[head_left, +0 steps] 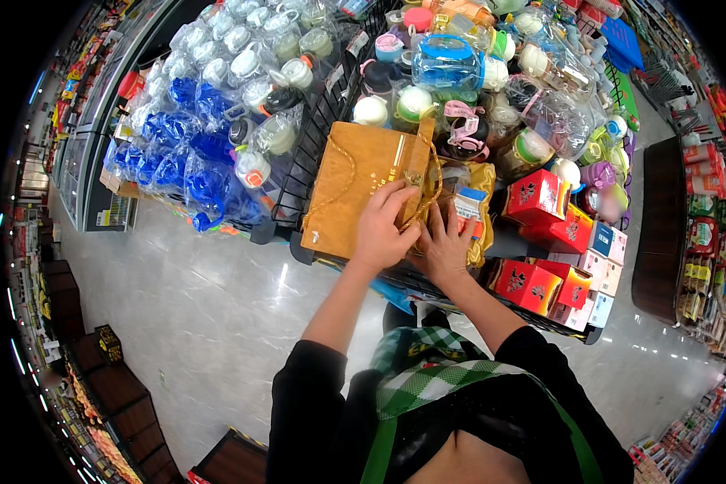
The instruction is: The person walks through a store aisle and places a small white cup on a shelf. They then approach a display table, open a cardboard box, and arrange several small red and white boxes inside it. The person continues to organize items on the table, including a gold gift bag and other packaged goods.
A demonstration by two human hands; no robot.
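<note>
In front of me lies a tan gift box (339,181) with a twisted gold cord handle and a round metal clasp, its lid at the left. My left hand (386,227) rests on the lid's edge, fingers near the clasp, beside the cord. My right hand (451,242) lies just right of it with its fingers spread over the gold satin lining (483,209). A small item with a blue, white and red label (469,209) sits on the satin, partly behind those fingers. Whether my left fingers pinch the flap or cord is not plain.
Wire baskets surround the box. Blue-bodied bottles in plastic wrap (202,175) fill the left one; wrapped cups and bottles (448,63) are piled behind. Red cartons (535,196) and small pale boxes (602,266) stand at the right. A dark shelf unit (659,230) stands beyond, and a freezer cabinet (88,157) at far left.
</note>
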